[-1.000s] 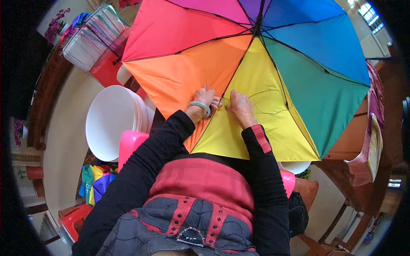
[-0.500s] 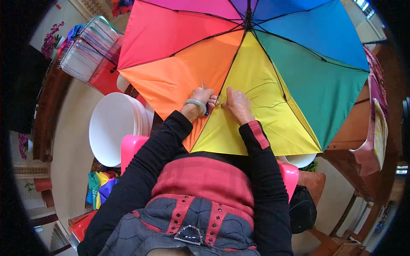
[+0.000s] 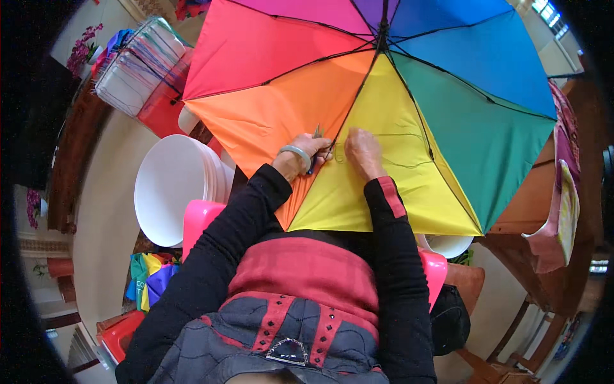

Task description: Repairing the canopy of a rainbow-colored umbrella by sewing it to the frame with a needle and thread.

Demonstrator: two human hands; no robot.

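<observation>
A rainbow umbrella (image 3: 256, 128) is spread open across my lap, its black ribs and inner side showing. My left hand (image 3: 308, 152), with a pale bangle at the wrist, is closed at the black rib (image 3: 358, 96) between the orange and yellow panels. In the same hand sits a pointed metal tool (image 3: 316, 131) with a blue handle, which looks like small scissors. My right hand (image 3: 363, 152) is pinched just right of it, above the yellow panel. A dark thread (image 3: 400, 135) loops over that panel from beside my right fingers; a needle cannot be made out.
White stacked buckets (image 3: 169, 192) stand at the left, beyond a pink stool (image 3: 199, 221). Farther back is a wire rack (image 3: 137, 70) hung with threads. Folded colourful cloth (image 3: 152, 278) lies at lower left. A black bag (image 3: 450, 320) is at my right, near a wooden table (image 3: 531, 205).
My right hand has moved slightly up and right, away from the left, and the thread lies in a different loop. My left hand stays at the rib; the whole view has shifted a little.
</observation>
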